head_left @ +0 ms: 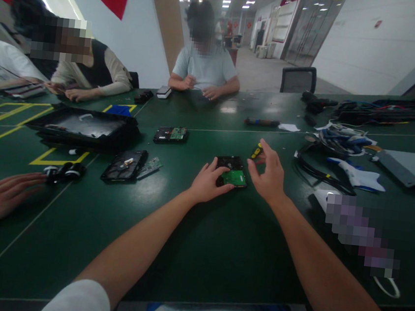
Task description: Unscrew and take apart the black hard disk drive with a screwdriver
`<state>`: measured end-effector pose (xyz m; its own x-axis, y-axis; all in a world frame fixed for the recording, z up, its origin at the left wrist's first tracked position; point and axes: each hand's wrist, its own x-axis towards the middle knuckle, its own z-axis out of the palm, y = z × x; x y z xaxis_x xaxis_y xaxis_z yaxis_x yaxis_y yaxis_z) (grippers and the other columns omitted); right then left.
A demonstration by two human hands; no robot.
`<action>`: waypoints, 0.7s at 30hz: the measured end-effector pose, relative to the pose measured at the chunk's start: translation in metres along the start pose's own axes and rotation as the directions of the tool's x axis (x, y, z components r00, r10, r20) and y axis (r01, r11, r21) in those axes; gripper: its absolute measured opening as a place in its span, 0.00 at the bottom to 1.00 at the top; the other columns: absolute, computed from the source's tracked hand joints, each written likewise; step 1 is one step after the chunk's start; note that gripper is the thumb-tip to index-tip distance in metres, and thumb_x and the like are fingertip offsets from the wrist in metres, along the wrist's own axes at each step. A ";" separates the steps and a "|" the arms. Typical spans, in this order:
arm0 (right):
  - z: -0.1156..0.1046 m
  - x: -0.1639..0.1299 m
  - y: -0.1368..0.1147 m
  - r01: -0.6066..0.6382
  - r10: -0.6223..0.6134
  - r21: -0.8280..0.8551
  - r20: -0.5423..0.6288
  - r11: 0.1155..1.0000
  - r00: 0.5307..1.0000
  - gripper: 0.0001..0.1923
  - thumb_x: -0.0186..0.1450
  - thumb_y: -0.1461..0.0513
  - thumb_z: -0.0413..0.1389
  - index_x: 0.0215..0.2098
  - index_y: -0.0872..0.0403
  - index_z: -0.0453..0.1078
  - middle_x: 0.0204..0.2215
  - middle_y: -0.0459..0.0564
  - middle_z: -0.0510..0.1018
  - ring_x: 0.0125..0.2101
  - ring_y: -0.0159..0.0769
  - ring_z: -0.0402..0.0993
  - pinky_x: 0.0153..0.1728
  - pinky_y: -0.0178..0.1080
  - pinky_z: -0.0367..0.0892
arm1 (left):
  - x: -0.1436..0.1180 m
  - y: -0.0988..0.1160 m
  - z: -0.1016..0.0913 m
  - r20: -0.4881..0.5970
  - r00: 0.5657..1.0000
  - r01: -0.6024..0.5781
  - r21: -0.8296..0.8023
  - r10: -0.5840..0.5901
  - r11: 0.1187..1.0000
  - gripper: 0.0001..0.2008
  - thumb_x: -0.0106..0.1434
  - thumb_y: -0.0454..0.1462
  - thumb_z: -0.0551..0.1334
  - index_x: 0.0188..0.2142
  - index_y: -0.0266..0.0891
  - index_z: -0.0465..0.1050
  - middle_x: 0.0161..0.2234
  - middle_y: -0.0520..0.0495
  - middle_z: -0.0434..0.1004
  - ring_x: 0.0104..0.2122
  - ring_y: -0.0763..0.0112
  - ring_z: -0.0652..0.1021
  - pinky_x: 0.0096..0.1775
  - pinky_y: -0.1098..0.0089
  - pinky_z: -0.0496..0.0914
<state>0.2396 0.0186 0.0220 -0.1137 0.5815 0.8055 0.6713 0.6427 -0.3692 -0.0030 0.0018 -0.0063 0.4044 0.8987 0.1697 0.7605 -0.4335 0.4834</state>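
we have our left hand [207, 181] on the hard drive [236, 168], thumb and fingers moderately spread and holding its left side against the glossy, dark green table [237, 257]. our right hand [269, 172] curls loosely just beside the drive's right edge; a yellow-and-black handle [256, 151] shows at its fingers, partly hidden (we cannot tell whether it is gripped). the flat, black casing carries a green circuit board [237, 179].

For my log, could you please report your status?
Left hand on hard drive. Right hand at yellow-black tool, grip unclear. Cables aside, to the right.
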 end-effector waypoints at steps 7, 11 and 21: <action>0.000 0.000 0.000 -0.001 0.000 -0.005 -0.016 1.000 1.000 0.35 0.75 0.56 0.57 0.77 0.44 0.54 0.56 0.57 0.77 0.43 0.46 0.80 0.48 0.56 0.83 | 0.000 -0.001 0.000 -0.002 1.000 -0.002 0.002 0.002 1.000 0.35 0.69 0.61 0.64 0.68 0.48 0.70 0.77 0.35 0.57 0.79 0.48 0.49 0.74 0.42 0.52; 0.000 0.000 0.002 -0.007 0.007 -0.001 -0.007 1.000 1.000 0.35 0.75 0.56 0.56 0.77 0.44 0.53 0.59 0.58 0.76 0.44 0.46 0.80 0.50 0.57 0.82 | 0.000 0.001 -0.001 -0.002 1.000 -0.002 0.002 0.002 1.000 0.35 0.69 0.60 0.63 0.68 0.48 0.70 0.77 0.36 0.57 0.79 0.47 0.49 0.74 0.41 0.52; 0.000 -0.001 0.002 -0.010 0.010 -0.006 -0.040 1.000 0.999 0.32 0.74 0.54 0.59 0.74 0.45 0.59 0.55 0.57 0.77 0.41 0.45 0.80 0.48 0.57 0.82 | 0.000 0.000 0.000 -0.003 1.000 -0.013 0.001 0.013 1.000 0.35 0.69 0.60 0.64 0.68 0.47 0.70 0.76 0.36 0.59 0.79 0.48 0.49 0.75 0.42 0.51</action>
<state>0.2410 0.0191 0.0206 -0.0777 0.5675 0.8197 0.6765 0.6340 -0.3747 -0.0031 0.0022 -0.0061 0.4124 0.8933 0.1789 0.7560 -0.4452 0.4799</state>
